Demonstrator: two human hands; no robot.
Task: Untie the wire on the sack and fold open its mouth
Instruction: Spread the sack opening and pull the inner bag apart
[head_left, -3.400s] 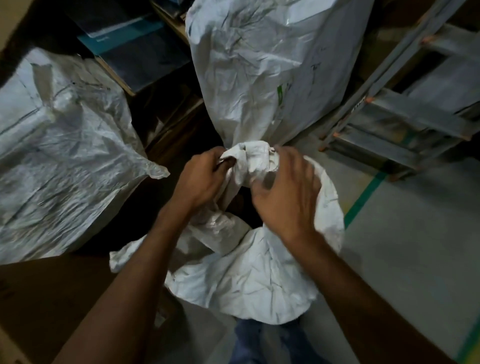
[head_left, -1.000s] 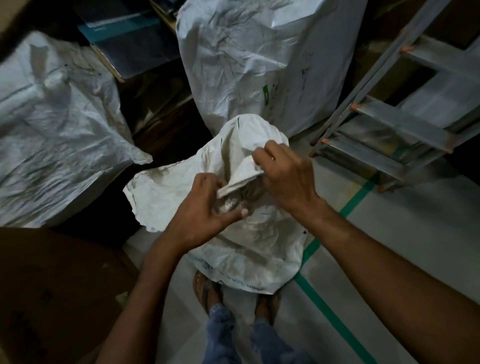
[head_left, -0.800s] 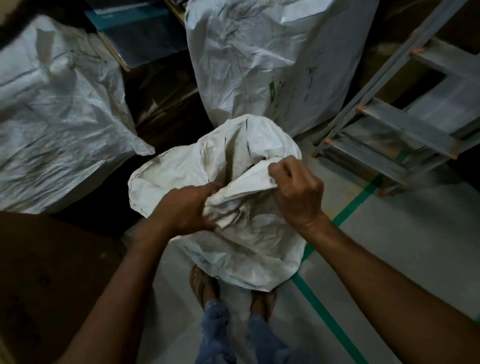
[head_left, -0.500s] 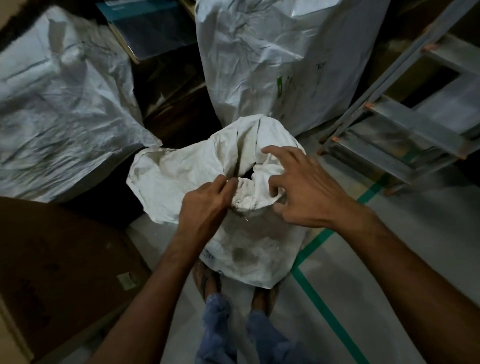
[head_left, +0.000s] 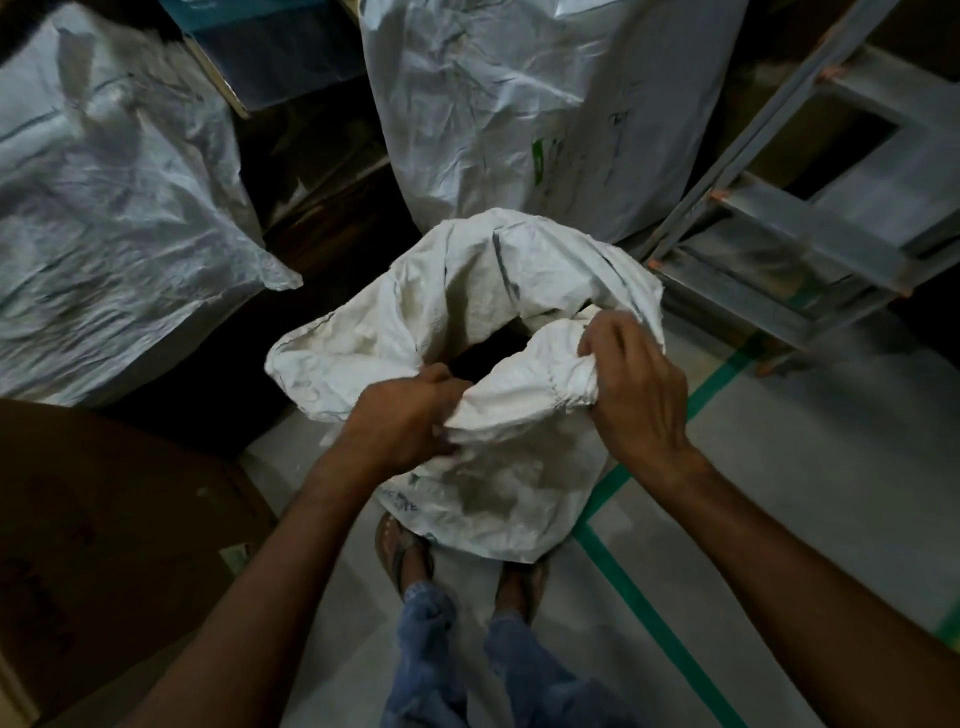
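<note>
Folding stage: left hand (head_left: 402, 423) and right hand (head_left: 636, 387) fingers grip crumpled white woven sack (head_left: 493, 467) near rim, dark mouth gaping. No wire visible. Next, probably: roll rim outward.

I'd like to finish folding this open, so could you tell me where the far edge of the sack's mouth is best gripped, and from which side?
Judging from its pose, grip the far rim of the sack, reaching over the dark opening. That edge stands up loose and unrolled, while the near rim is already bunched in the left hand and the right hand. Pinch it from above, thumbs inside, and roll it outward.
</note>
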